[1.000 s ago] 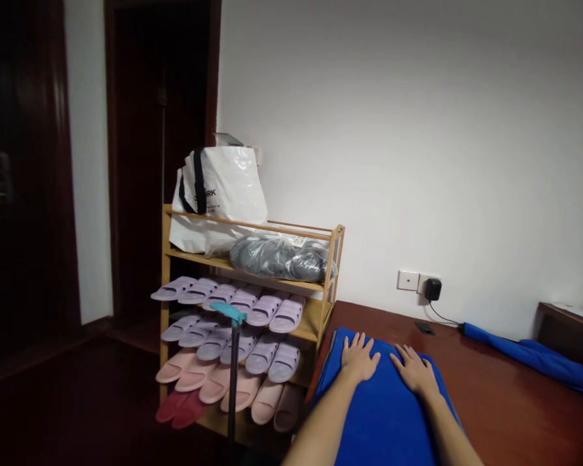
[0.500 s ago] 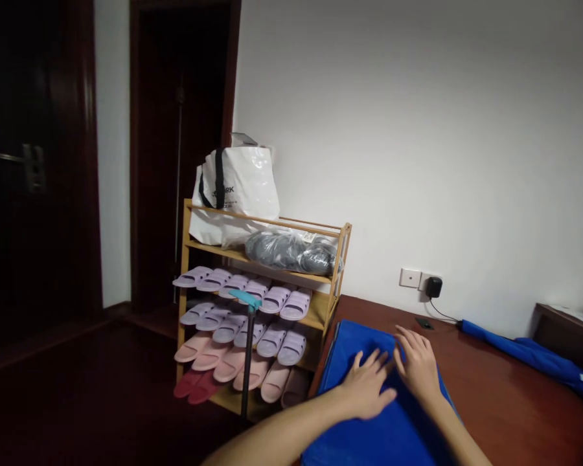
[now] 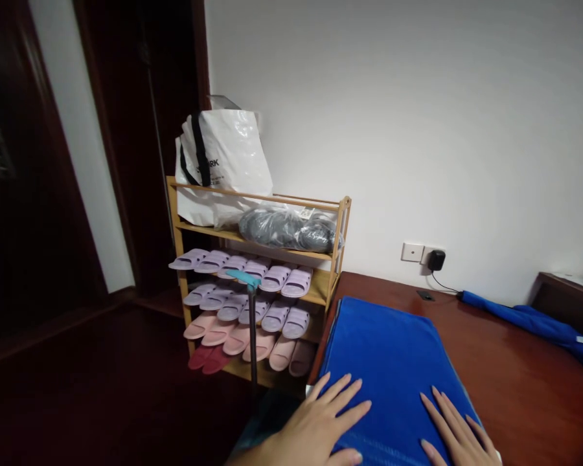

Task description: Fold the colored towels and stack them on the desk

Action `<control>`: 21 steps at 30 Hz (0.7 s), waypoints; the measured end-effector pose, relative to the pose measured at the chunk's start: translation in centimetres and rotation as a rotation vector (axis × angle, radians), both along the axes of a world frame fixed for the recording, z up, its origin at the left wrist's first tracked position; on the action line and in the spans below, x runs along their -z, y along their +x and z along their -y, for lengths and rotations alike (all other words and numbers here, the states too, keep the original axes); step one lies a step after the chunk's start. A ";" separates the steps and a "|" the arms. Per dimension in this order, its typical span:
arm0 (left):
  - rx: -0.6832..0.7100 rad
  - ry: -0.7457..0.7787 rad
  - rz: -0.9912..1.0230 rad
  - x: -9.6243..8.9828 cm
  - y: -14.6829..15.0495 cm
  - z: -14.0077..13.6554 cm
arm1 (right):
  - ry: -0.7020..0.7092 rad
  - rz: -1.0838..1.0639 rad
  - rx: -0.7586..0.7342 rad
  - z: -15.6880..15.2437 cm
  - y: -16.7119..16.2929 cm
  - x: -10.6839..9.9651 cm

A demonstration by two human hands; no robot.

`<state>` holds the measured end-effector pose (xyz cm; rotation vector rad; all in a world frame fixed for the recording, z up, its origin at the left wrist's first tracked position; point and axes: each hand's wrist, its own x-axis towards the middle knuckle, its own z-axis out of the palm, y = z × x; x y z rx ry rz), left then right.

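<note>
A blue folded cloth (image 3: pixel 388 349) lies flat on the reddish-brown table (image 3: pixel 510 375), close to the table's left edge. My left hand (image 3: pixel 323 421) rests on the cloth's near left part, palm down with fingers spread. On its near right edge lies my right hand (image 3: pixel 459 430), fingers stretched out and partly cut off by the bottom of the picture. A stitched seam runs across the cloth between the two hands. Neither hand grips anything.
Left of the table stands a wooden shoe rack (image 3: pixel 337 243) with rows of slippers (image 3: pixel 272 278), a white bag (image 3: pixel 233 149) and plastic-wrapped grey items (image 3: pixel 291 230). A dark pole with a teal top (image 3: pixel 245 279) stands before it. Another blue cloth (image 3: pixel 529 323) lies at the right, near a black plug (image 3: pixel 436 260).
Both hands have moved toward me and apart, from the cloth's middle to its near left and right sides. More of the cloth's top shows. The camera view has tilted and shifted.
</note>
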<state>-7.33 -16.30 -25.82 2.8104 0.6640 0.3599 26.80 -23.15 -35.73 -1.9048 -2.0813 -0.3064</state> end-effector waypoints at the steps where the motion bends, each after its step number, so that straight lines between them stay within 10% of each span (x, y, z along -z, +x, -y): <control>1: -0.003 -0.028 -0.002 -0.3 0.2 -0.3 | -0.042 -0.011 0.003 -0.1 -0.3 -0.7; 10: -0.038 -0.042 0.039 0.4 4.7 -11.0 | -0.093 -0.096 0.043 -9.9 0.3 -5.2; 21: -0.164 -0.005 0.097 2.1 7.7 -18.8 | -0.145 -0.192 0.161 -19.1 9.1 -3.5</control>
